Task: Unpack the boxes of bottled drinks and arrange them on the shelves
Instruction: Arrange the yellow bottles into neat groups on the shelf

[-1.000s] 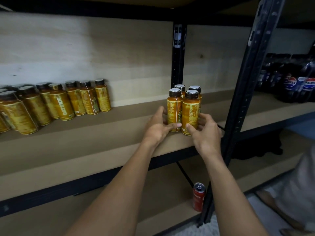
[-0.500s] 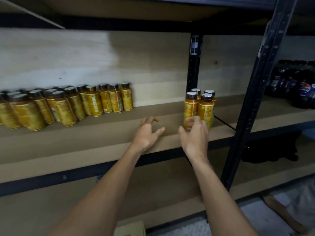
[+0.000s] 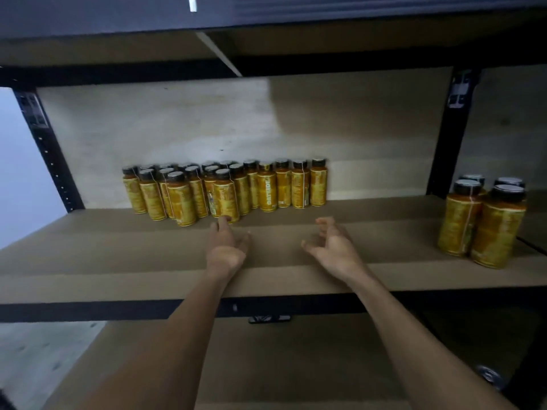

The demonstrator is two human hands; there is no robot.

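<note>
1. Main bottle group: many yellow-labelled, dark-capped bottles, upright, packed in rows at the back of the shelf board, against the pale back panel. The left part is several rows deep; the right part thins to a single row.
2. Front bottle stands forward of the rest, nearest the hands.
3. Four-bottle cluster: upright, touching each other, at the far right of the same board, well apart from the main group, in front of the black upright.
4. Left hand: over the board, fingers straight and relaxed, holding nothing. Its fingertips reach the base of the front bottle; contact cannot be told.
5. Right hand: beside the left, palm turned inward, fingers loosely curled and spread, holding nothing, over bare board between the two bottle groups.
6. Both forearms come in over the black front rail.
7. Lower shelf below is brown board; a round metal item at its right edge is too blurred to identify.
</note>
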